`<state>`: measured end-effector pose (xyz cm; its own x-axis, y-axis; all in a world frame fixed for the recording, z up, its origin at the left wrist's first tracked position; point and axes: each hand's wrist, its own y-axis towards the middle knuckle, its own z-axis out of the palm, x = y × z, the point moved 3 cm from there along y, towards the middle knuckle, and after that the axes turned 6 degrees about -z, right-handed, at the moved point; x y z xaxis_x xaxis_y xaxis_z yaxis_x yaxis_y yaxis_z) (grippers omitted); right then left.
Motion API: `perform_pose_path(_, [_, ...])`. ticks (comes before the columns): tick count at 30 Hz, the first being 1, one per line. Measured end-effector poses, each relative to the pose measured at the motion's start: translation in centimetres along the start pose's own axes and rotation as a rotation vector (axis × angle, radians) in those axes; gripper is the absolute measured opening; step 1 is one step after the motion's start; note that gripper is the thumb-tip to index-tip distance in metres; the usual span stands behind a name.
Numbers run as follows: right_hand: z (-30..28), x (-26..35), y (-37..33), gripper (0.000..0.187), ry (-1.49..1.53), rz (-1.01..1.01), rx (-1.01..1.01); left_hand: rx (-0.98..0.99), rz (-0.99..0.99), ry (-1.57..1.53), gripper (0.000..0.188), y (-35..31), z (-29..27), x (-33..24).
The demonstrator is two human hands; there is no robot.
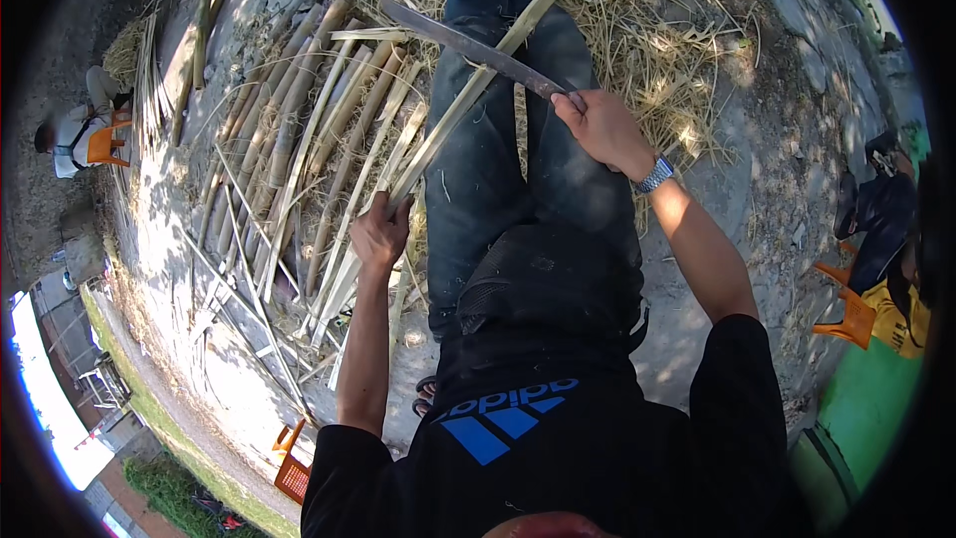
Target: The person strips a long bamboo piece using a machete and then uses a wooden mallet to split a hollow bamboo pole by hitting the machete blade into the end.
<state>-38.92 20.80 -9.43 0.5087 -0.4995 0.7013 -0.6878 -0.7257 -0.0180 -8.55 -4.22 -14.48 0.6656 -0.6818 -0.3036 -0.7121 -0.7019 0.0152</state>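
Observation:
A long split bamboo strip slants across my thighs, from the lower left up to the far right. My left hand is closed around its near part, beside my left thigh. In my right hand, above my right thigh, is the handle of a machete. Its long dark blade points to the far left and crosses the bamboo strip over my legs. The fingers cover most of the handle. Whether the edge bites into the strip cannot be made out.
Bamboo poles and loose split strips lie on the ground to my left. Straw-like shavings litter the ground beyond and right of my legs. People sit on orange chairs at far left and far right.

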Motion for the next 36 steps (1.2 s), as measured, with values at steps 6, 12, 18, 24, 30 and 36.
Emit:
perform_pose_path(6, [-6.2, -4.7, 4.7, 0.058, 0.093, 0.373, -0.192, 0.010, 0.018, -0.100, 0.038, 0.0, 0.4, -1.0])
perform_pose_path(12, [1.1, -1.7, 1.2, 0.053, -0.130, 0.001, -0.064, 0.115, -0.034, -0.133, 0.039, 0.7, 0.3, -1.5])
perform_pose_path(18, [-4.0, -3.1, 5.3, 0.055, -0.117, 0.016, -0.056, 0.161, 0.006, -0.326, 0.049, 0.1, 0.2, -0.4])
perform_pose_path(24, [-5.1, -5.6, 5.5, 0.054, 0.050, 0.438, -0.203, 0.100, 0.038, -0.119, 0.041, 1.9, -1.0, -1.0])
perform_pose_path(30, [-0.7, 0.6, 0.6, 0.051, -0.055, -0.028, 0.114, -0.104, -0.011, -0.061, 0.032, -0.7, -1.3, -1.9])
perform_pose_path(36, [-4.7, -4.8, 5.8, 0.057, 0.080, 0.301, -0.169, -0.156, -0.068, 0.000, 0.026, -1.7, -0.7, -4.2])
